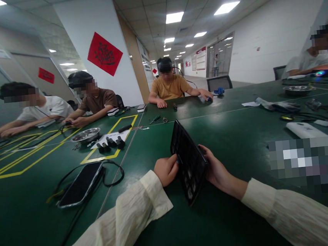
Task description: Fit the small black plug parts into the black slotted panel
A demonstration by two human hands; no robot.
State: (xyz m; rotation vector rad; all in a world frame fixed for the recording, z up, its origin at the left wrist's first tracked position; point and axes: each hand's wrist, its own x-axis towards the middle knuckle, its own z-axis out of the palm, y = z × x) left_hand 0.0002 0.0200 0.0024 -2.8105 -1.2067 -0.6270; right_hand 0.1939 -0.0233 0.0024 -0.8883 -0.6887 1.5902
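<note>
A black rectangular keyboard-like panel (pixel 188 160) is held tilted up on edge above the green table (pixel 225 132), just in front of me. My left hand (pixel 166 170) is closed on its left edge, and a small blue bit shows at the fingertips. My right hand (pixel 216 170) wraps around its right edge from behind. Both sleeves are cream and crinkled.
A black phone (pixel 81 184) with a looped cable lies at front left. Beyond it are small black parts (pixel 110 144), a metal bowl (pixel 86 135) and yellow floor-tape lines. A white box (pixel 304 129) and cables lie at right. Several other people sit around the table.
</note>
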